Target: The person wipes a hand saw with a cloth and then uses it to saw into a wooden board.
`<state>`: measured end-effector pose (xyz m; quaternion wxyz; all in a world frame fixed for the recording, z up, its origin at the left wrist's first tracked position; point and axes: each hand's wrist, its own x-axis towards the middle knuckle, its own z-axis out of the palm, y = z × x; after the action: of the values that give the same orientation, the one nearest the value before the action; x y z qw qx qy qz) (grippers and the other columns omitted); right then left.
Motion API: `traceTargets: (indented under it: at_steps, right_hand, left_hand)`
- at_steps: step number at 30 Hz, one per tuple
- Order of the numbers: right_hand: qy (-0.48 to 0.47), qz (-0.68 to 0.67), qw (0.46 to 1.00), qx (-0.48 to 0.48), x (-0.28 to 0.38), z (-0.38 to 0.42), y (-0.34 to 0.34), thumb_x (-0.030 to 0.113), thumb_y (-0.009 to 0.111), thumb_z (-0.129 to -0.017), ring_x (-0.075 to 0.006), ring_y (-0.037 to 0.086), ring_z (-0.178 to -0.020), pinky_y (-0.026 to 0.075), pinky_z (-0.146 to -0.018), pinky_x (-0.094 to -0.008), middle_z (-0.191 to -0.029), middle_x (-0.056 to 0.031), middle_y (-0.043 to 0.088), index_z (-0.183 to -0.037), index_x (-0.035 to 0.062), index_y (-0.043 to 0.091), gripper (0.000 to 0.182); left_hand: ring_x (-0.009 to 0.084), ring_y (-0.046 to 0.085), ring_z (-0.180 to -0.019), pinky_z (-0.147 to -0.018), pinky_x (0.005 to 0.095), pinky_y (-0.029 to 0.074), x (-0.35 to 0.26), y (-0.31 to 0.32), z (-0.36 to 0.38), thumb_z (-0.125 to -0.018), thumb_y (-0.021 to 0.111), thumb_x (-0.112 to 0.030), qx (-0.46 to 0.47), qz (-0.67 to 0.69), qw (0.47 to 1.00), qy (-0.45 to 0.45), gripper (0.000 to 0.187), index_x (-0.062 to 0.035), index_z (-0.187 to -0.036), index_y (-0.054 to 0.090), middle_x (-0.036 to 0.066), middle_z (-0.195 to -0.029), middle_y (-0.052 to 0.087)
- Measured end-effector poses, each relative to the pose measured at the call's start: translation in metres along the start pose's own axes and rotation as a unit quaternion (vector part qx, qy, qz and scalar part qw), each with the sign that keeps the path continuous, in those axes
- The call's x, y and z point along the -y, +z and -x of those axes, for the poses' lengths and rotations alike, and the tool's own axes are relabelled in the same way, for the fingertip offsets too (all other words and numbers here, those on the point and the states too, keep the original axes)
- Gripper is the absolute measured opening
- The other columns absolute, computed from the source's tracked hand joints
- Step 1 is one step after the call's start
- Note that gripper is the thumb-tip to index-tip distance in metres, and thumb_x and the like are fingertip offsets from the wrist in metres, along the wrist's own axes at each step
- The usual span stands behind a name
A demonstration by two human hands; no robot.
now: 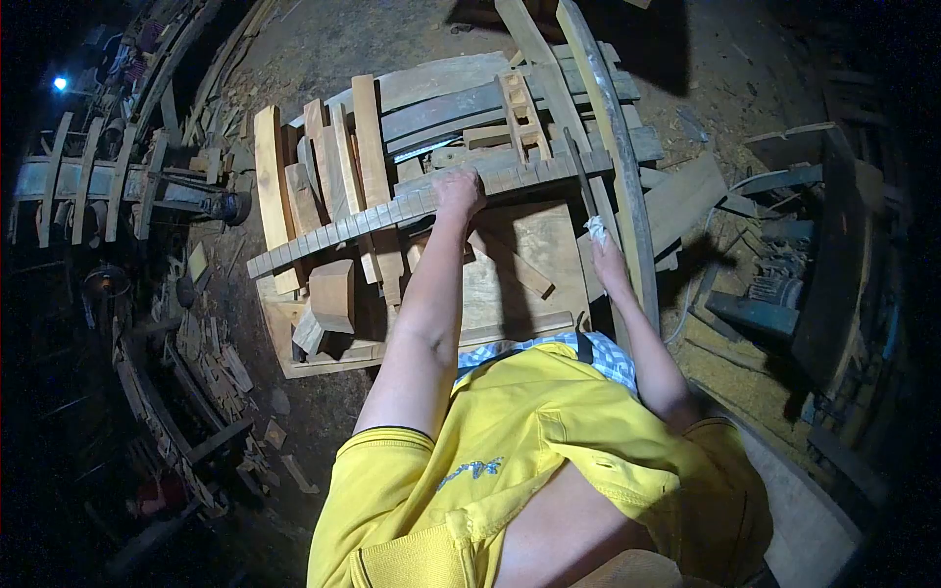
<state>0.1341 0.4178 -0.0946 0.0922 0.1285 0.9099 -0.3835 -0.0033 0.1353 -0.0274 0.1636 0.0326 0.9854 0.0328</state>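
A long wooden strip with evenly spaced lines across it lies slantwise over the work table. My left hand is closed around it near its middle. In my right hand is a long, narrow-bladed tool with a white-wrapped grip. Its dark blade points away from me and crosses the strip close to the right end. Under the strip's left half stand several upright-looking boards, laid lengthwise away from me. A wooden block sits near the table's front left.
The plywood table top holds a slotted wooden piece and stacked grey planks. A long beam runs along the right side. Machinery with a dark panel stands at right. Wood scraps litter the floor at left.
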Motion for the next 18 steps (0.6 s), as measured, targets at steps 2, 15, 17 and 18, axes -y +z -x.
traceTargets:
  at_steps: [2, 15, 17, 18]
  right_hand:
    - [0.006, 0.009, 1.000, -0.002, 0.007, 0.003, -0.005, 0.026, 0.040, -0.088, -0.0282, 0.057, -0.064, 0.043, -0.059, -0.0395, -0.072, -0.0151, 0.057, -0.106, 0.0065, 0.047, 0.028]
    - [0.030, -0.015, 0.999, 0.008, 0.043, -0.020, -0.008, 0.025, 0.043, -0.085, -0.0411, 0.053, -0.086, 0.042, -0.069, -0.0469, -0.088, -0.0233, 0.057, -0.101, 0.0036, 0.046, 0.027]
    - [0.035, -0.016, 0.999, 0.010, 0.045, 0.002, -0.013, 0.026, 0.043, -0.085, -0.0412, 0.053, -0.086, 0.042, -0.069, -0.0473, -0.088, -0.0236, 0.057, -0.101, 0.0035, 0.045, 0.027]
    - [0.040, -0.018, 0.999, 0.009, 0.046, 0.008, -0.015, 0.026, 0.043, -0.084, -0.0414, 0.053, -0.086, 0.042, -0.069, -0.0476, -0.088, -0.0240, 0.056, -0.101, 0.0035, 0.045, 0.028]
  left_hand:
    - [0.0280, 0.054, -0.099, -0.082, 0.0492, 0.037, 0.001, 0.004, -0.005, -0.068, 0.054, -0.016, 0.005, 0.000, 1.000, -0.003, 0.033, -0.0102, -0.100, 0.056, 0.013, -0.102, 0.057]
    - [0.0284, 0.052, -0.101, -0.085, 0.0494, 0.035, -0.003, -0.008, 0.005, -0.070, 0.053, -0.018, 0.022, -0.003, 1.000, -0.007, 0.034, -0.0110, -0.103, 0.054, 0.014, -0.105, 0.055]
    - [0.0284, 0.052, -0.101, -0.085, 0.0494, 0.035, -0.001, -0.004, 0.001, -0.070, 0.053, -0.019, 0.022, 0.003, 1.000, -0.012, 0.034, -0.0108, -0.104, 0.053, 0.014, -0.106, 0.055]
    - [0.0284, 0.053, -0.101, -0.085, 0.0494, 0.035, -0.001, -0.004, 0.001, -0.071, 0.054, -0.019, 0.022, 0.007, 1.000, -0.015, 0.035, -0.0106, -0.104, 0.053, 0.014, -0.107, 0.055]
